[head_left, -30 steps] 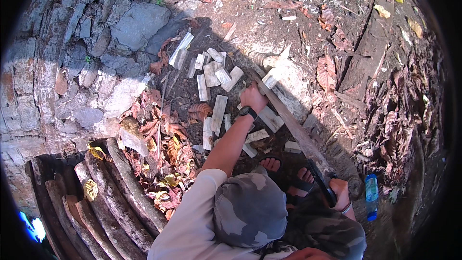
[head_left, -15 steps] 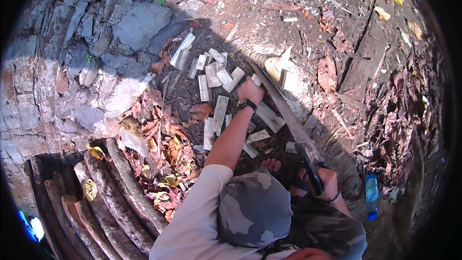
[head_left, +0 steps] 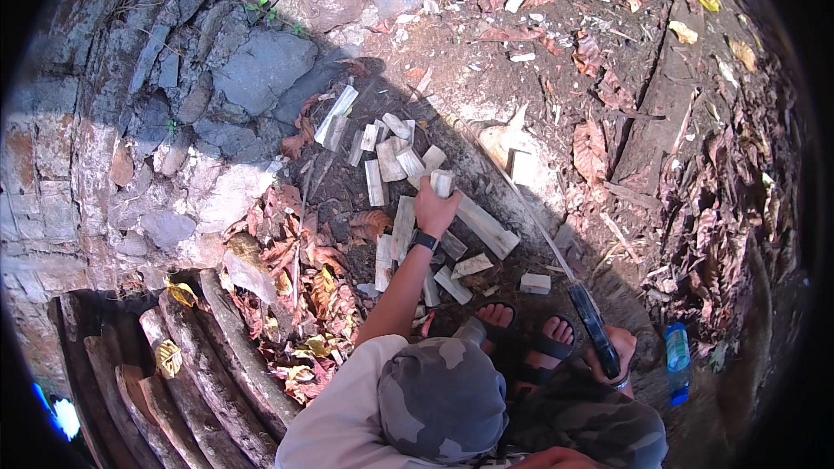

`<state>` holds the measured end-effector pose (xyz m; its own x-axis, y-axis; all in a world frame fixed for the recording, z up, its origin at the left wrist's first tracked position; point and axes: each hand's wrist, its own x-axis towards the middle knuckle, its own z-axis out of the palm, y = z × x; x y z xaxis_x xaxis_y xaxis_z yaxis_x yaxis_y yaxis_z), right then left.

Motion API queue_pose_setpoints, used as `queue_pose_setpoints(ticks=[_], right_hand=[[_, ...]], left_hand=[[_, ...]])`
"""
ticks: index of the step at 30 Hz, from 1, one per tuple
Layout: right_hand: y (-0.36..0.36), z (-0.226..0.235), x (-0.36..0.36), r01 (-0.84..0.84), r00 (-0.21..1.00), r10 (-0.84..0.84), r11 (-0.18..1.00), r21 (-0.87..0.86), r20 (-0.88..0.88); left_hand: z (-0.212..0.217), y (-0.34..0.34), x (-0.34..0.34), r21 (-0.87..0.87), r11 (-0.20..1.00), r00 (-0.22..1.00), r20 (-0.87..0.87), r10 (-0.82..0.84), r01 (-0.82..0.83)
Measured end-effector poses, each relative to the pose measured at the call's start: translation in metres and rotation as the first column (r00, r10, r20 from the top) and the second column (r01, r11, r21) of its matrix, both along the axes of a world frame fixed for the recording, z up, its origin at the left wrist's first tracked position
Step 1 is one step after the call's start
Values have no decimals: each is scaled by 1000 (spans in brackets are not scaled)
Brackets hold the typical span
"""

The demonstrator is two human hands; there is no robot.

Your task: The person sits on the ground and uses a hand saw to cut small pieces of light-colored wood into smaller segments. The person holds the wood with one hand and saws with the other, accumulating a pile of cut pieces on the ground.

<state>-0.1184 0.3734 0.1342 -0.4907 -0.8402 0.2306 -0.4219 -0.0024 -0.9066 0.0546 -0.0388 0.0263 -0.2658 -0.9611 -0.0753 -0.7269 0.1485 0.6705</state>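
From where I stand, a good part of the splitting looks done: a scatter of short, pale wood pieces (head_left: 391, 159) lies on the shaded ground, most already cut into small, squared lengths. They lie loose, at all angles, with nothing stacked, and a longer wood plank (head_left: 486, 224) among them looks big enough to be cut down further. How many pieces are left to work, I cannot tell.

The left hand (head_left: 432, 211) is closed on a small wood block (head_left: 441, 183), thumb and fingers grasping it so that its pale end pokes out beyond the knuckles, toward the loose pile. Whether the block is lifted clear of the pieces around it, I can't make out from here.

The right hand (head_left: 620, 343) is wrapped around the black handle (head_left: 589, 317) of what I take for a machete, near the sandalled feet (head_left: 552, 343). Its blade (head_left: 534, 217) shows nearly edge-on, slanting up to the left, past the plank and well apart from the left fingers. A plastic bottle (head_left: 678, 363) lies to the right of that grip
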Motion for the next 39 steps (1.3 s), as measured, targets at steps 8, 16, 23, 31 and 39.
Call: queue_pose_setpoints(ticks=[8, 16, 23, 31, 39], right_hand=[[26, -18, 12, 357, 928, -369, 917, 176, 42], [40, -40, 20, 507, 859, -508, 831, 228, -59], [33, -52, 39, 390, 914, -405, 856, 341, -27], [18, -44, 46, 158, 971, -42, 852, 500, -235], [47, -103, -5, -234, 972, 205, 813, 533, 115]], left_hand=[[13, 3, 28, 460, 886, 904, -401, 147, 60], [45, 13, -1, 597, 789, 920, -375, 112, 147], [38, 31, 53, 383, 892, 954, -264, -142, 239], [74, 134, 177, 252, 879, 889, 115, -444, 406], [80, 157, 193, 308, 846, 884, 34, -467, 436]])
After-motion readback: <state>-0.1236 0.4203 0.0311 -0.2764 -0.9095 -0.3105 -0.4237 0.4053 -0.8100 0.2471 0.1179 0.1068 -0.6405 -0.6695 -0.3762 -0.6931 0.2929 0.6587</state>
